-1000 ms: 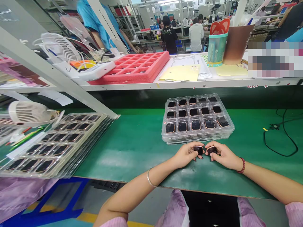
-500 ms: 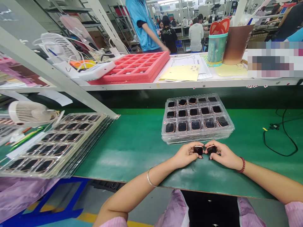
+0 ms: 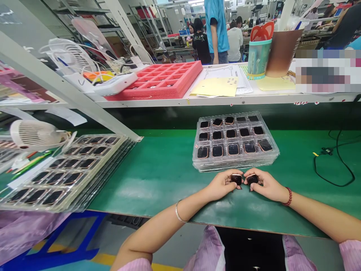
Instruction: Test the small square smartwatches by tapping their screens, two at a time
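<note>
My left hand (image 3: 222,184) is closed on a small dark smartwatch body (image 3: 236,179) with a rounded square face, pinched between thumb and fingers. A second smartwatch body (image 3: 252,179), just to its right, is gripped by my right hand (image 3: 265,184). Both hands sit close together above the green bench top, in front of a stack of clear plastic trays (image 3: 235,163). Dark square watch faces with coppery rims fill most compartments of the top tray; two at its back right look different, flat and dark. The fingers' undersides are partly hidden.
At the left stands another stack of clear trays (image 3: 93,188) with watch faces, beside a white fan (image 3: 34,134). A shelf edge (image 3: 214,101) crosses behind, bearing a red foam tray (image 3: 180,90), papers and cups. A black cable (image 3: 335,184) lies at the right.
Both hands and the two watch bodies stay in place. In the background, a person in a blue shirt has moved to the right.
</note>
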